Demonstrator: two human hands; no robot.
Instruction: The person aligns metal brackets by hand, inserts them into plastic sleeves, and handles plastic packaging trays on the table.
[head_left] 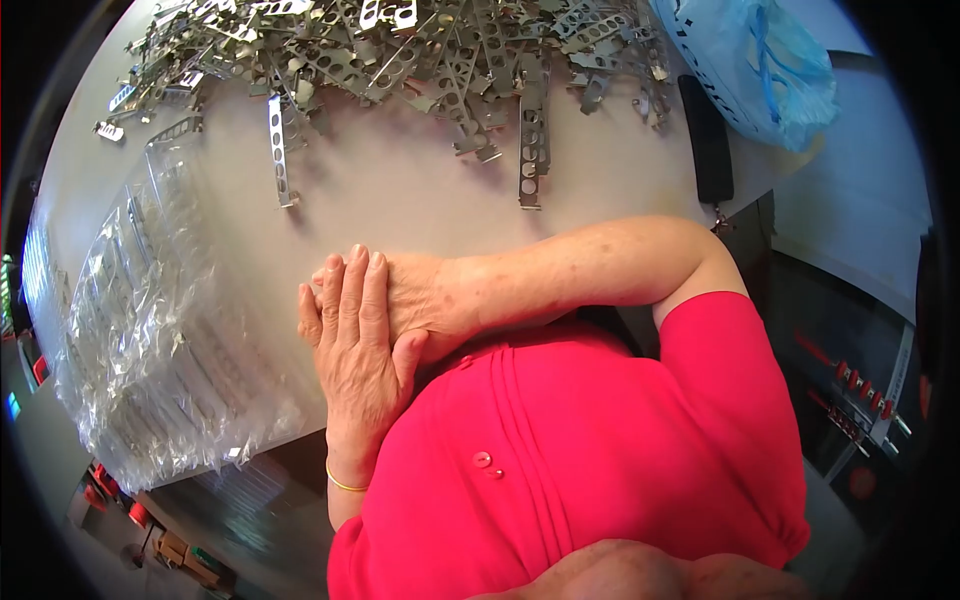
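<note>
Two bare hands are resting one on the other before the red shirt [600,400]. I am seeing the left hand [357,335] lying flat, fingers straight and nearly together, over the right hand [425,290]. The right fingers are mostly hiding below, so I cannot tell whether they are curling. One yellow bracelet [343,486] is circling the left wrist. Beside this hand, clear plastic packets [170,340] are overlapping on the table [400,175], with metal pieces showing inside; I cannot count them. Beyond the hands, many perforated metal strips [400,65] are forming one heap, some pointing toward the hands. At right, one black object [707,150] is lying beside one blue bag [765,75], whose contents I cannot tell.
</note>
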